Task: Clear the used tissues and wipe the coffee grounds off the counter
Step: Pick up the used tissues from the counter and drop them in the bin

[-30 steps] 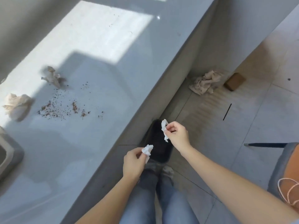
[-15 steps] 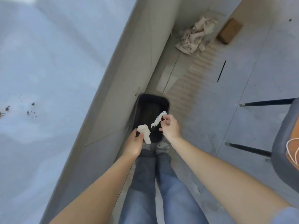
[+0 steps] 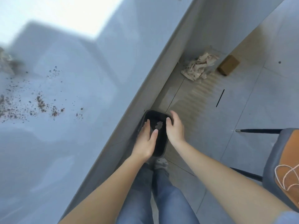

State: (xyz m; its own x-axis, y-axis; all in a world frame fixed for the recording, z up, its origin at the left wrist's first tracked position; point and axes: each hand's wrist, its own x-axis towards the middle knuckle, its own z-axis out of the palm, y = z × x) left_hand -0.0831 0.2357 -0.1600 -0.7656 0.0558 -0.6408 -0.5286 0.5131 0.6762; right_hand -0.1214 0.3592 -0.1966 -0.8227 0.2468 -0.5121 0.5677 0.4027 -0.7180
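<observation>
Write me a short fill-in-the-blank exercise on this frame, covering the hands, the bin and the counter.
1. Both hands, left hand and right hand, are open over the black ____.
2. A pale tissue lies ____ the bin.
3. Brown coffee grounds are scattered on the grey ____.
4. A crumpled beige cloth lies on the ____.

Missing words: bin; inside; counter; floor

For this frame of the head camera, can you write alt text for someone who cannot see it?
Both hands, left hand and right hand, hover open and empty over a black bin on the floor beside the counter, with a tissue lying inside the bin. Coffee grounds are scattered on the counter at left.
</observation>
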